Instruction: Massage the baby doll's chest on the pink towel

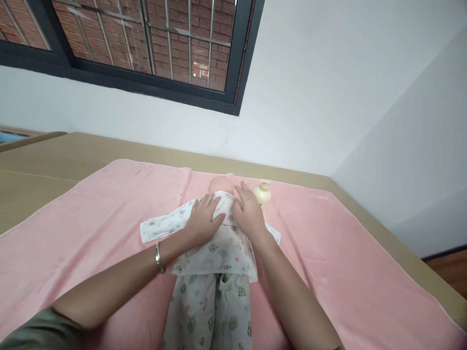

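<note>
A baby doll lies on its back, its bald head (221,184) at the far end. It wears a white long-sleeved top (219,253) with small green animal prints, and matching trousers (204,308). My left hand (204,218) rests flat on the left shoulder and chest of the top, fingers apart. My right hand (250,211) lies over the other shoulder, its fingers stretched toward the head and its thumb on the chest. The left sleeve (164,226) is spread outward; my right forearm covers most of the other sleeve. Neither hand visibly grips anything.
Beneath the doll a pink blanket (339,253) covers much of a wooden table (91,146), with some creases. A pale yellow bottle (262,193) stands just right of the head. Behind are a white wall (299,87) and a dark-framed window (153,82) with metal bars.
</note>
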`<state>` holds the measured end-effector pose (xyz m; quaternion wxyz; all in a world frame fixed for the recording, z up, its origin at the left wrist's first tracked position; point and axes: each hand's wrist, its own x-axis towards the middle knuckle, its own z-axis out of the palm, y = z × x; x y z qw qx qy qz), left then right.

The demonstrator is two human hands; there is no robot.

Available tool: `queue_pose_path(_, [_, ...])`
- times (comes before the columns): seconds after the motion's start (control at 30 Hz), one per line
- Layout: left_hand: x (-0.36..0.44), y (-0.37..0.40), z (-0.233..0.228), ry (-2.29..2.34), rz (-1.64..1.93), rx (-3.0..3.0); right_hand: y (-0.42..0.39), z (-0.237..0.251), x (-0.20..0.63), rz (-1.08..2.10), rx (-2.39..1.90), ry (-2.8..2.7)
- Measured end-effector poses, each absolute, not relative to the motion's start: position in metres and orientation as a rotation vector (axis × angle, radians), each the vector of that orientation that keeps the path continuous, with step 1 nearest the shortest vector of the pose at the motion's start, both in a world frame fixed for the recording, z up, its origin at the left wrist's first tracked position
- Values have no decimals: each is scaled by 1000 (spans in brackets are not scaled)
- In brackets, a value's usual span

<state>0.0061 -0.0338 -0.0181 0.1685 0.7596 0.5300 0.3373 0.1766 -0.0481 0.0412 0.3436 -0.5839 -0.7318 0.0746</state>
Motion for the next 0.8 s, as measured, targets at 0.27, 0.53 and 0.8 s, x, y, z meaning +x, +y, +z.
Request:
queue_pose_path(0.27, [43, 3, 56, 752, 1074, 1104, -34, 66, 241, 97, -1495, -1683])
queue_pose_path(0.53, [99, 27, 81, 535, 892, 530, -24, 58, 240, -42, -1670, -1999])
queue_pose_path(0.8, [96, 21, 89, 428, 863, 393, -23, 75, 227, -208, -1783, -2012])
